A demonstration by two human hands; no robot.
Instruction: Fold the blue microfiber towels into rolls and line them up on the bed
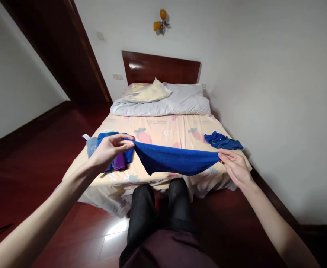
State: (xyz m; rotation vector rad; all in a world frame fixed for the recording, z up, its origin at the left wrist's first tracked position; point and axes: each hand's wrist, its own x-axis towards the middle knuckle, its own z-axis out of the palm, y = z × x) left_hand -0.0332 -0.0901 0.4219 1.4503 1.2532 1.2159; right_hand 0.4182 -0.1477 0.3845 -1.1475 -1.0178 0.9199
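Note:
A blue cloth is stretched between my two hands above the near end of the bed. My left hand pinches its left upper corner, and my right hand pinches the right one. The top edge runs nearly straight while the lower part hangs loose. Behind my left hand lies a pile of folded cloths, among them a purple one and a grey-blue one. Past my right hand, a crumpled heap of blue cloth rests near the bed's right side.
The bed has a strawberry-print sheet, with a white quilt and a pale yellow pillow near the dark red headboard. My knees are at the bed's near edge. A white wall stands at the right.

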